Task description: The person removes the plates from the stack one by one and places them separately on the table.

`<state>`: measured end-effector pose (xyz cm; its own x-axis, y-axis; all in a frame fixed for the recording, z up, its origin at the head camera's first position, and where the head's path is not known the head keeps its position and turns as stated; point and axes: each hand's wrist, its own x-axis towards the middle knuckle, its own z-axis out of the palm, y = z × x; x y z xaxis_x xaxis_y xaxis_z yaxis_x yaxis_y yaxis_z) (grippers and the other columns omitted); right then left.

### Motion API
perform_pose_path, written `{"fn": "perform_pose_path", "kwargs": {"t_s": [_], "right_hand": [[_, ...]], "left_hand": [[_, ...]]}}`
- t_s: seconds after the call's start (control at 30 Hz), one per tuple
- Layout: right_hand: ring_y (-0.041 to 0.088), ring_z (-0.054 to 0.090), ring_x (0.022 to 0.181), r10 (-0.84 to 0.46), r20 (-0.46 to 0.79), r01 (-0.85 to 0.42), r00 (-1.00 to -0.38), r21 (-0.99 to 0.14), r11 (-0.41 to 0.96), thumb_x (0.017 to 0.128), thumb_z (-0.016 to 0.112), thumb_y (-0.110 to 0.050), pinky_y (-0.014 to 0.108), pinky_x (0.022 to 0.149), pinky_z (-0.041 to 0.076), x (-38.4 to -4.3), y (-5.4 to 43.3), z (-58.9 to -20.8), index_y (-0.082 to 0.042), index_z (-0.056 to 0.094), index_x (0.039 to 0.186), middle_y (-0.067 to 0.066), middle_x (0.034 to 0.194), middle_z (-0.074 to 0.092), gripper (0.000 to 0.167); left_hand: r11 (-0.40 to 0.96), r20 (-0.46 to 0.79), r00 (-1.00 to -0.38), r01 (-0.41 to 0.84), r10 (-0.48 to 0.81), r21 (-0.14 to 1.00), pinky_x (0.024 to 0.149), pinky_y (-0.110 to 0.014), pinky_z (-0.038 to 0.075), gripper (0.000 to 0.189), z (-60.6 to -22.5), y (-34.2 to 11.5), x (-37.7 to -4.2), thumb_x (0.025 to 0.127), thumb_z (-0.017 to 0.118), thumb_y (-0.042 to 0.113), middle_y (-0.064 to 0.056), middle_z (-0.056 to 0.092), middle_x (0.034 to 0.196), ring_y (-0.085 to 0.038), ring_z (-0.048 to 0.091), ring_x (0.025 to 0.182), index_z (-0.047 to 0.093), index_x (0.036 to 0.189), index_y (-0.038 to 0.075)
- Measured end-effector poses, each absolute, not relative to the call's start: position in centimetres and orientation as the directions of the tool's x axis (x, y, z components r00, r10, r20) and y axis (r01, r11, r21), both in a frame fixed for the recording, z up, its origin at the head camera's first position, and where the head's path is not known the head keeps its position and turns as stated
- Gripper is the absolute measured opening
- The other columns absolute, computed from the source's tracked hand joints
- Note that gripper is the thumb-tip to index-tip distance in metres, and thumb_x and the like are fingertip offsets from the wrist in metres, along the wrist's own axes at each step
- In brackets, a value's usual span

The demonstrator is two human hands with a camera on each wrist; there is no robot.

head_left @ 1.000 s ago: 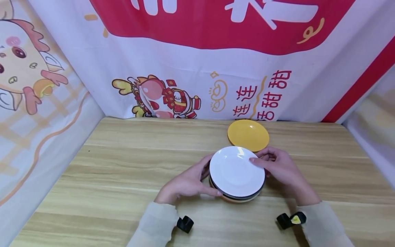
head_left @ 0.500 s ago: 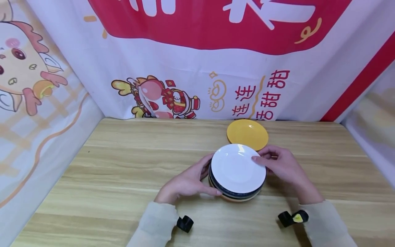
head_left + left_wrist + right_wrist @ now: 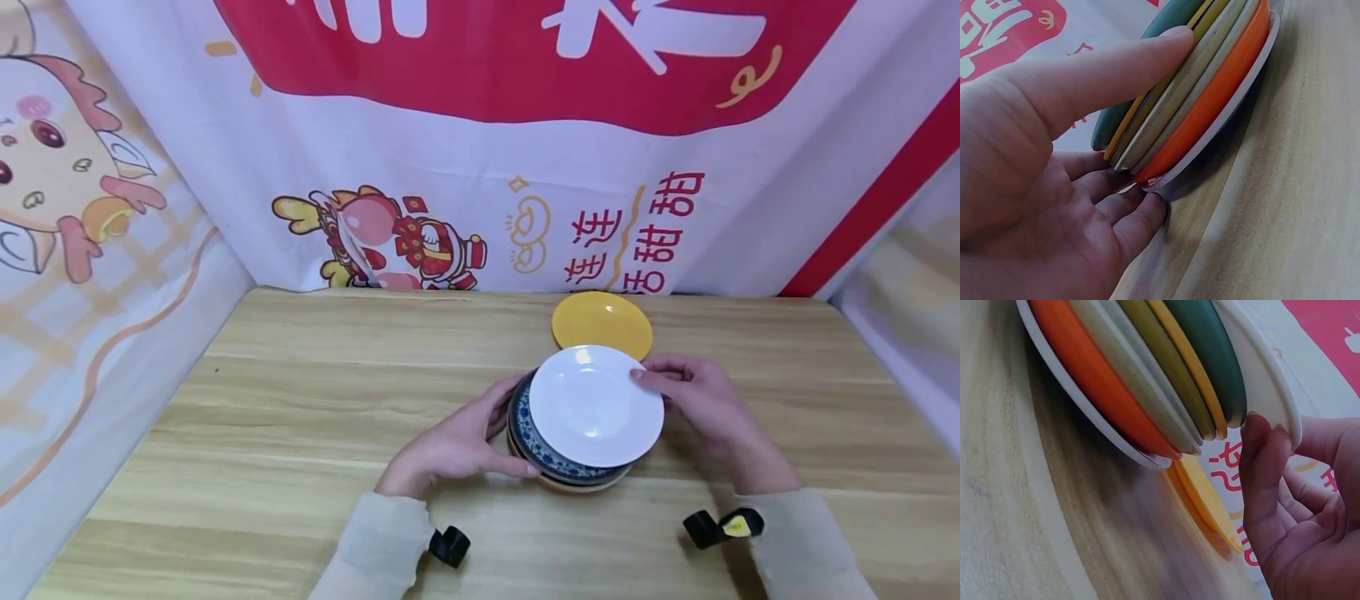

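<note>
**Glossy white round plate [image 3: 596,408] pinched off-centre over a stack of coloured round plates [image 3: 1205,78]**

White plate: held by the right hand [image 3: 697,396], shifted to the right of the stack. Thumb laid on its upper face at the right rim; fingertips tucked beneath, as shown from the right wrist. Grasp clearly a pinch. Whether its underside is touched by the plate below cannot be told.

Exposed at the left by that offset: a crescent of a dark-rimmed plate with a blue-and-white floral pattern [image 3: 537,447].

Stack: gripped at its left side by the left hand [image 3: 468,433]. Thumb pressed along the near edges, fingers curled about the far side. In the wrist views the edges are seen layered, top to bottom: dark green, yellow, olive, pale grey-green, orange, white. The stack is set on a pale wood-grain table [image 3: 300,433].

Behind the stack, near the table's back edge: a flat yellow round plate [image 3: 602,322], its near part overlapped in the head view by the white plate.

Backdrop: a white cloth with red and cartoon printing [image 3: 480,150] is hung behind the table. Both wrists covered by pale sleeves [image 3: 386,533], a small black device [image 3: 450,547] worn at each.
</note>
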<state>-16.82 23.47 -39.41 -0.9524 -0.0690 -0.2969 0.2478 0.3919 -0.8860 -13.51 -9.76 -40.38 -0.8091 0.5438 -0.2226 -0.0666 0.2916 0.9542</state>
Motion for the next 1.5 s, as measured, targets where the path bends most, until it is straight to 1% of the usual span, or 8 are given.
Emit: {"fn": "perform_pose_path", "kwargs": {"t_s": [0.23, 0.37, 0.47, 0.57, 0.8, 1.17, 1.33, 1.5], "right_hand": [[0.013, 0.061, 0.107, -0.071, -0.347, 0.305, -0.935, -0.891, 0.336, 0.103, 0.071, -0.049, 0.019, 0.087, 0.062, -17.0, 24.0, -39.4, -0.005, 0.057, 0.151, -0.002, 0.13, 0.066, 0.067], [0.012, 0.062, 0.109, -0.067, -0.362, 0.325, -0.93, -0.891, 0.316, 0.102, 0.07, -0.051, 0.018, 0.089, 0.062, -17.0, 24.5, -39.3, -0.005, 0.053, 0.155, 0.0, 0.137, 0.064, 0.072], [0.011, 0.063, 0.108, -0.06, -0.375, 0.341, -0.925, -0.891, 0.299, 0.102, 0.07, -0.053, 0.019, 0.09, 0.063, -17.0, 24.9, -39.2, -0.005, 0.05, 0.157, -0.002, 0.135, 0.065, 0.076], [0.01, 0.063, 0.106, -0.052, -0.388, 0.362, -0.92, -0.894, 0.263, 0.101, 0.071, -0.054, 0.019, 0.091, 0.063, -16.9, 25.3, -39.2, -0.006, 0.05, 0.156, -0.009, 0.127, 0.066, 0.076], [0.008, 0.065, 0.103, -0.034, -0.416, 0.41, -0.909, -0.904, 0.125, 0.095, 0.079, -0.052, 0.019, 0.09, 0.064, -17.2, 26.4, -39.4, -0.016, 0.058, 0.144, -0.017, 0.113, 0.07, 0.064], [0.007, 0.071, 0.098, -0.018, -0.481, 0.478, -0.876, -0.865, -0.15, 0.093, 0.084, -0.043, 0.02, 0.09, 0.065, -17.0, 28.6, -39.7, -0.027, 0.059, 0.135, -0.015, 0.11, 0.074, 0.051], [0.007, 0.073, 0.094, 0.01, -0.466, 0.445, -0.885, -0.851, -0.279, 0.094, 0.084, -0.035, 0.021, 0.087, 0.066, -17.1, 29.7, -40.0, -0.028, 0.069, 0.121, -0.012, 0.105, 0.077, 0.031], [0.008, 0.074, 0.09, 0.026, -0.404, 0.362, -0.914, -0.844, -0.397, 0.1, 0.078, -0.023, 0.022, 0.082, 0.067, -17.3, 30.8, -40.9, -0.023, 0.078, 0.106, -0.008, 0.101, 0.079, 0.006]], "left_hand": [[0.27, -0.204, -0.805, -0.057, 0.557, 0.961, 0.138, -0.044, 0.025, 0.115, -40.5, -9.8, -13.6, 0.081, 0.094, 0.009, 0.003, 0.026, 0.179, -0.024, 0.024, 0.167, 0.026, 0.17, 0.032], [0.255, -0.198, -0.802, -0.059, 0.563, 0.965, 0.138, -0.044, 0.024, 0.116, -40.4, -9.7, -13.5, 0.08, 0.094, 0.007, 0.002, 0.027, 0.178, -0.025, 0.024, 0.167, 0.025, 0.171, 0.031], [0.257, -0.202, -0.804, -0.064, 0.56, 0.964, 0.138, -0.044, 0.024, 0.116, -40.4, -9.7, -13.5, 0.08, 0.093, 0.006, 0.001, 0.029, 0.177, -0.025, 0.025, 0.167, 0.025, 0.171, 0.03], [0.261, -0.207, -0.805, -0.068, 0.556, 0.963, 0.138, -0.044, 0.025, 0.116, -40.4, -9.7, -13.4, 0.08, 0.093, 0.005, 0.0, 0.03, 0.177, -0.026, 0.026, 0.166, 0.025, 0.171, 0.029], [0.267, -0.213, -0.805, -0.071, 0.554, 0.961, 0.138, -0.045, 0.025, 0.116, -40.3, -9.7, -13.4, 0.08, 0.093, 0.006, -0.001, 0.031, 0.177, -0.027, 0.026, 0.166, 0.025, 0.171, 0.028], [0.288, -0.228, -0.807, -0.076, 0.544, 0.955, 0.138, -0.045, 0.026, 0.115, -40.4, -9.7, -13.3, 0.082, 0.093, 0.01, -0.001, 0.029, 0.178, -0.028, 0.025, 0.167, 0.024, 0.171, 0.028], [0.279, -0.213, -0.808, -0.063, 0.55, 0.958, 0.138, -0.045, 0.025, 0.116, -40.4, -9.8, -13.3, 0.081, 0.094, 0.009, -0.002, 0.027, 0.179, -0.028, 0.025, 0.167, 0.024, 0.172, 0.028], [0.254, -0.185, -0.809, -0.045, 0.559, 0.966, 0.138, -0.044, 0.024, 0.116, -40.5, -9.7, -13.3, 0.08, 0.093, 0.007, 0.0, 0.027, 0.179, -0.026, 0.024, 0.167, 0.024, 0.172, 0.027]]}}
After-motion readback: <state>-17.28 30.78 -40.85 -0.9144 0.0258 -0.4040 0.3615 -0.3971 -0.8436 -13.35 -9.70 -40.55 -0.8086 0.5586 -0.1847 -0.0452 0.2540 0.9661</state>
